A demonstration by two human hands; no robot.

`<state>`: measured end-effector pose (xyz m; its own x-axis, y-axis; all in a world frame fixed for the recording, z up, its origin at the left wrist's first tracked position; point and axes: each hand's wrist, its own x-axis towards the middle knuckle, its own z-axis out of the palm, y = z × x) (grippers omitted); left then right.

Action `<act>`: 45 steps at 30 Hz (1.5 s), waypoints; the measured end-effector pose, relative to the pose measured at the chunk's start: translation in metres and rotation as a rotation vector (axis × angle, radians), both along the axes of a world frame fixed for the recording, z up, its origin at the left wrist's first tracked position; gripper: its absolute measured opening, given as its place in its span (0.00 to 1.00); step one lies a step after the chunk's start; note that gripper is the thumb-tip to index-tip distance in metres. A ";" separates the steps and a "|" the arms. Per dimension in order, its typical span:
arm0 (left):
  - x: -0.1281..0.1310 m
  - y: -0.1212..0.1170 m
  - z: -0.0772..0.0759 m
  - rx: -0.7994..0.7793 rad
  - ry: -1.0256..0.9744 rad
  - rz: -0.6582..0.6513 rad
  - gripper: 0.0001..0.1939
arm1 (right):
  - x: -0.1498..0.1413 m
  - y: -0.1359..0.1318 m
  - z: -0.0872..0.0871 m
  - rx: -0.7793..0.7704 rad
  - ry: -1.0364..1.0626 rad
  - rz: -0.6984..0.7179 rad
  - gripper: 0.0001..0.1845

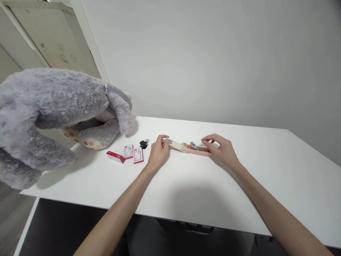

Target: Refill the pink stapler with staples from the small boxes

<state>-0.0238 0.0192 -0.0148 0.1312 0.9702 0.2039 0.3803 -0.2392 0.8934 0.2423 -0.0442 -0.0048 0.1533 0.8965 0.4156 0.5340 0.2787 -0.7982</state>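
Observation:
A stapler [179, 145] lies opened out on the table, its cream part to the left and its pink part [199, 152] to the right. The fingers of my left hand [159, 152] are closed around the cream part's left end. Over the pink part, my right hand [222, 150] has its thumb and forefinger at the end of a raised metal strip [195, 145]. The rest of its fingers rest by the pink part's right end. Whether the right fingertips pinch the strip or only touch it is too small to make out.
Several small red-and-white boxes [138, 155] lie left of my left hand, with a small black staple remover [144, 144] behind them. A large grey plush toy [61, 96] slumps over the table's left end. The white table [165, 192] meets a pale wall [213, 64] at the back.

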 end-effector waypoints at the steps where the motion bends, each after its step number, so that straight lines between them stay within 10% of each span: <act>1: 0.000 0.000 0.000 0.002 -0.001 0.001 0.13 | 0.003 0.001 0.001 -0.015 -0.019 0.008 0.11; 21: 0.002 -0.004 0.006 -0.015 0.020 -0.011 0.14 | 0.013 0.006 -0.008 -0.186 -0.034 0.227 0.13; 45: 0.002 -0.001 0.004 -0.008 0.021 -0.018 0.13 | 0.010 0.003 0.007 -0.223 0.346 0.148 0.27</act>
<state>-0.0219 0.0184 -0.0104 0.1530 0.9692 0.1928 0.3950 -0.2388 0.8871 0.2519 -0.0408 0.0026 0.1128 0.9813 0.1562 0.1922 0.1327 -0.9723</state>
